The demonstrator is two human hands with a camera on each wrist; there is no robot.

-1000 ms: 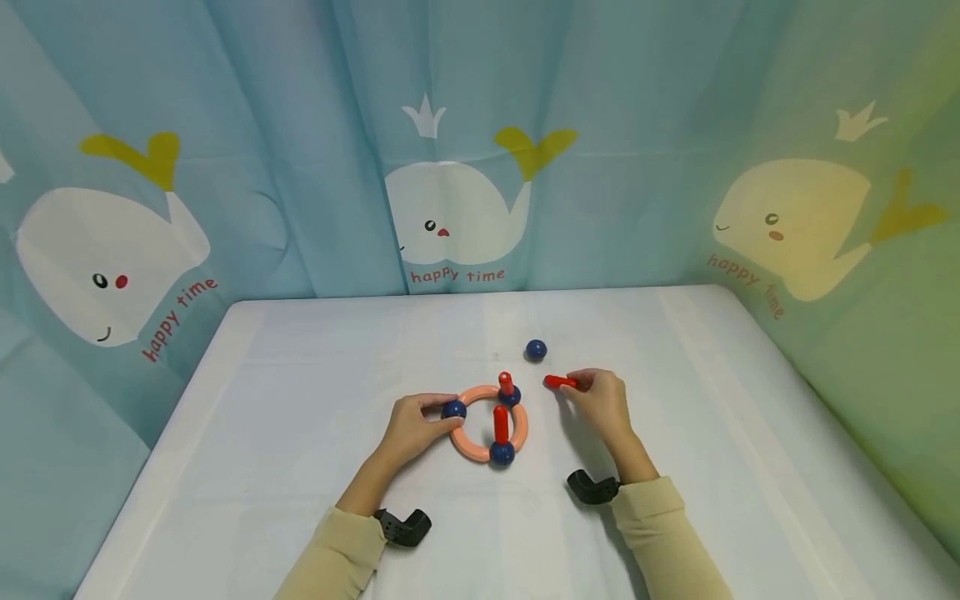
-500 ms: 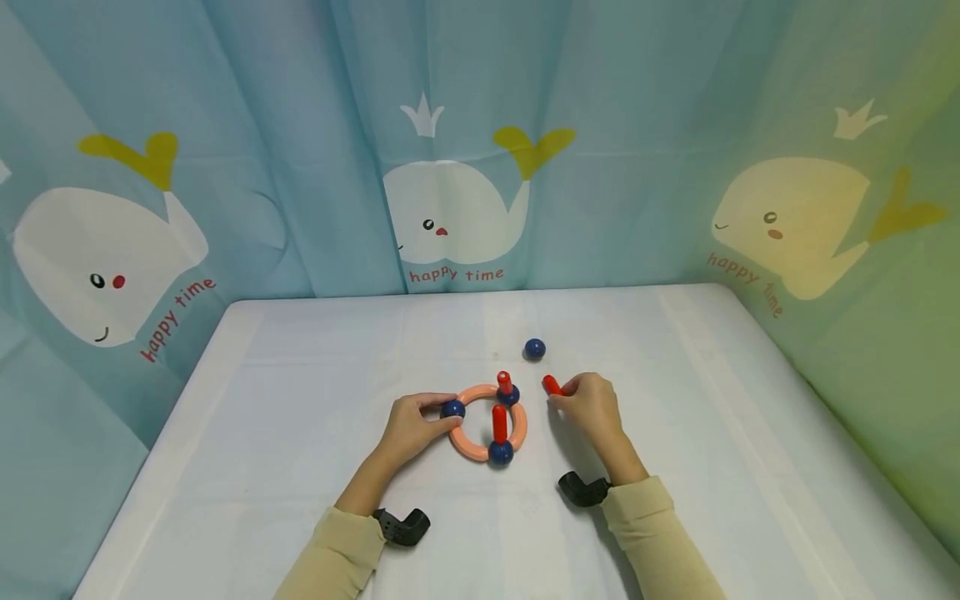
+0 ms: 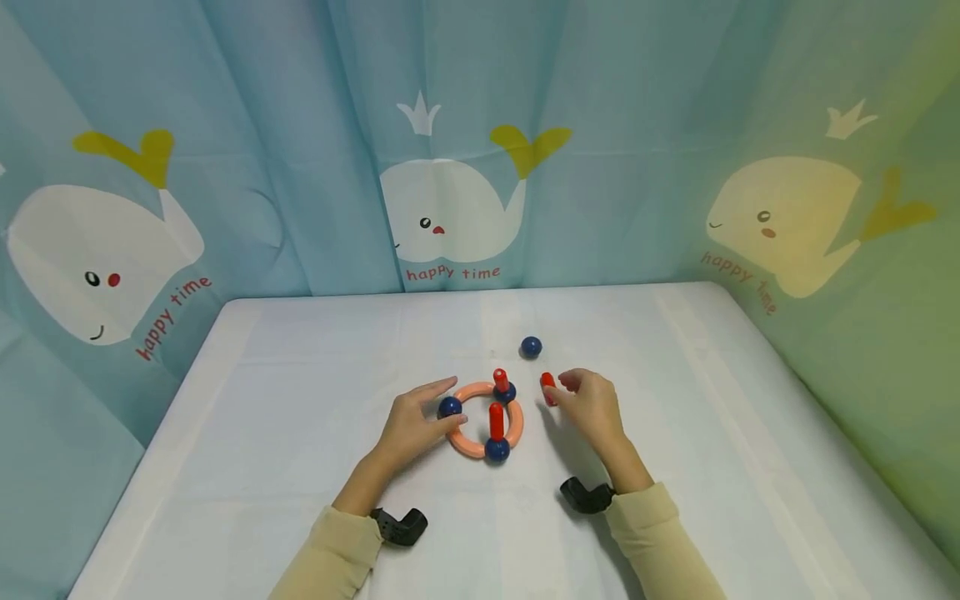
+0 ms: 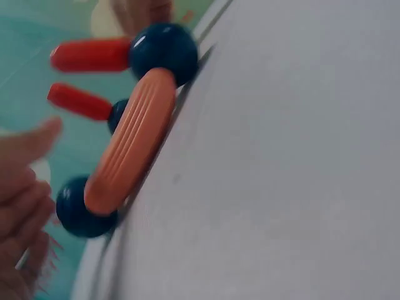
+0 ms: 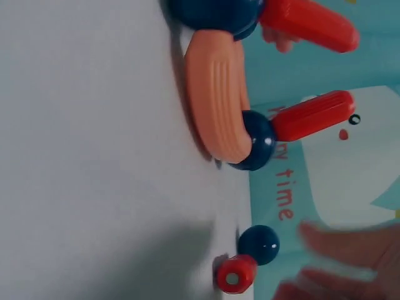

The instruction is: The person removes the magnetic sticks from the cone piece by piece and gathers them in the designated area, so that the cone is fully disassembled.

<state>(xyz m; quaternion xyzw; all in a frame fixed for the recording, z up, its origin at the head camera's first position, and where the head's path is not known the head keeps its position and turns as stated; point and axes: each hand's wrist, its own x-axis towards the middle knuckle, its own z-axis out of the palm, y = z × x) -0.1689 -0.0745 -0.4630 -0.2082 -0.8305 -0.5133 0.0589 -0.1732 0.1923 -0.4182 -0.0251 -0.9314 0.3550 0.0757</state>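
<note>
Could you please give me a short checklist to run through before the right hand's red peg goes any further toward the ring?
1. Right hand has the loose red peg at its fingertips: ok, though how firm the pinch is cannot be told.
2. Left hand steadies the pink ring: ok, it touches the blue ball at the ring's left side.
3. Two red pegs already stand up from blue balls on the ring: ok.
4. A free ball remains: ok, the loose blue ball lies on the white table behind the ring.
5. Hole in the left ball faces up: cannot tell.
</note>
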